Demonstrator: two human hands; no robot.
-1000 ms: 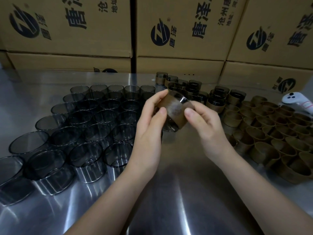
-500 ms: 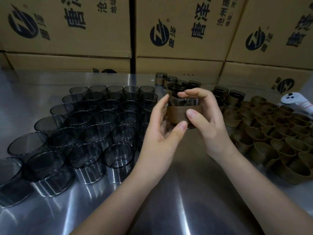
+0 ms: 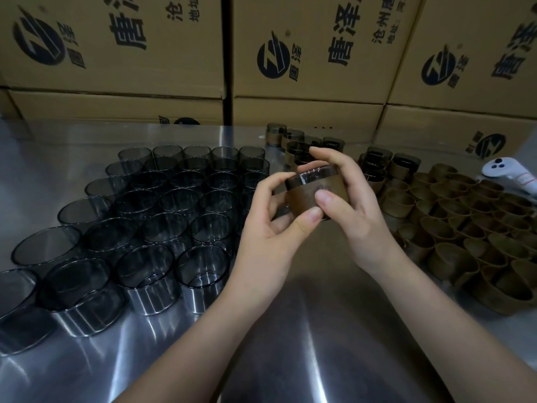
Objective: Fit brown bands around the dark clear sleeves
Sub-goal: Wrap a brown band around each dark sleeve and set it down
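Sleeve (image 3: 316, 176) held up over shiny metal table (image 3: 290, 330), dark and clear, standing upright with open end up. Wrapped with brown band (image 3: 302, 197) around the lower part, clear rim poking out above it. Gripped by left hand (image 3: 270, 228) from the left side, thumb pressed at the bottom edge of the band, fingers curled round the far side. Gripped too by right hand (image 3: 357, 216), thumb flat on the front of the band, fingers curled over the back rim. Both hands closed round this one sleeve, thumbs close together.

Lots of bare dark sleeves (image 3: 145, 222) standing in rows on the left part of the table, packed close. Big heap of loose brown bands (image 3: 465, 228) on the right part. Small bunch of finished sleeves (image 3: 299, 144) with bands on, at the back, just behind the hands. White controller (image 3: 511, 175) lying at the far right, past the bands. Brown cardboard boxes (image 3: 116, 45) with black print stacked along the back of the table.
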